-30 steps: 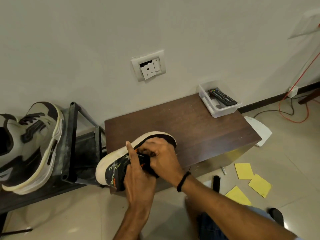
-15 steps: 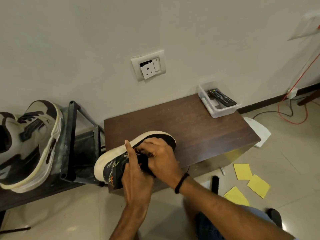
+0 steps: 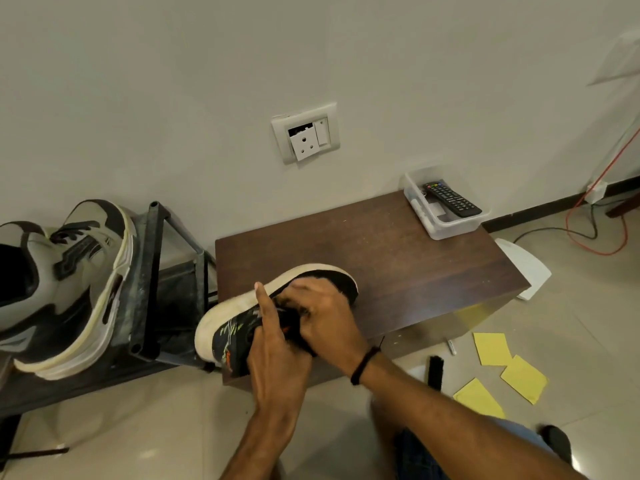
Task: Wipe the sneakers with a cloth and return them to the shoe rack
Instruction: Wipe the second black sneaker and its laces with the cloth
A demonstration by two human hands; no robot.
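Observation:
A black sneaker [image 3: 231, 336] with a white sole and orange and green marks lies on its side at the front left corner of the brown table [image 3: 398, 258]. My left hand [image 3: 277, 362] grips its heel end, with the thumb stretched up against the sole. My right hand [image 3: 323, 315] lies over the upper near the laces, fingers curled into the dark material. I cannot tell whether a cloth is under it. A grey and black sneaker [image 3: 69, 278] sits on the black metal shoe rack [image 3: 152, 271] to the left.
A clear plastic tub [image 3: 446, 226] holding a remote stands at the table's back right. Yellow paper sheets [image 3: 523, 377], a black brush [image 3: 433, 370] and a white board [image 3: 523, 268] lie on the tiled floor to the right. Cables run along the wall. My knee shows at the bottom.
The fingers of my right hand have shifted slightly over the upper. The sneaker and my left hand stay almost where they were.

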